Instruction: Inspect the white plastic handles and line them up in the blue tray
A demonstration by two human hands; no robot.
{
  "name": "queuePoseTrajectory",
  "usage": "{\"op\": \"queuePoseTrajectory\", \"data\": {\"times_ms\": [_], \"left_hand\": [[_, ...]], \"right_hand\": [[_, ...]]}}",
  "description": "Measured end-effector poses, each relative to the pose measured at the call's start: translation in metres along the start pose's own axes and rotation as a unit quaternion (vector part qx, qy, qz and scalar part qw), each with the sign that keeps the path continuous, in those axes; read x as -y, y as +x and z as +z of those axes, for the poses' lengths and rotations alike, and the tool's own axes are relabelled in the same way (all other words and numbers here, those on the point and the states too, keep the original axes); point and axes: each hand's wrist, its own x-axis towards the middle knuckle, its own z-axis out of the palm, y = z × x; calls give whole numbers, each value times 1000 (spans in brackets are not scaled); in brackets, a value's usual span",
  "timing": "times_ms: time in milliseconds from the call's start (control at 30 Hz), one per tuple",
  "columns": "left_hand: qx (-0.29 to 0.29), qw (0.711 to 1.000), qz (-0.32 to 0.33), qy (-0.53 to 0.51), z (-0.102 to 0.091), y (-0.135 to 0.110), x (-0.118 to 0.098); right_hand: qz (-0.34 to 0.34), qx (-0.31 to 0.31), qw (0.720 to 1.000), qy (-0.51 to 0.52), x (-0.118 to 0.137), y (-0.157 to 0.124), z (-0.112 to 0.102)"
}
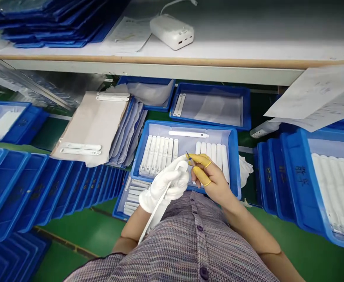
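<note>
My left hand [166, 185], in a white glove, is closed around a long white plastic strip [157, 211] that slants down toward my shirt. My right hand [209, 174] wears yellow finger covers on its thumb and fingers. It pinches a small, dark blue pointed tool [189, 157] at the upper end of the strip. The tool's exact kind is too small to make out. Below both hands is a blue tray [233, 156] with a pale liner. White strips [159, 152] lie in a row on its left, more white strips [211, 150] on its right, and a single strip [188, 134] crosswise at the back.
Stacked blue trays stand at left [28, 188] and right [295, 176]. A cardboard sheet [92, 125] bearing strips tops a liner pile. Behind is another tray [213, 88]. The shelf [248, 43] holds a white power bank [172, 31]; papers [315, 94] hang at right.
</note>
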Motion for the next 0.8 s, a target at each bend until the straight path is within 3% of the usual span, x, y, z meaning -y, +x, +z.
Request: {"op": "queuePoseTrajectory", "data": {"times_ms": [367,800], "left_hand": [[-30,999,-4,12,0,0,-6],[-50,998,-14,21,2,-4,-10]], "right_hand": [[-78,-96,985,-124,6,0,16],[-107,-101,969,-197,11,1,24]]}}
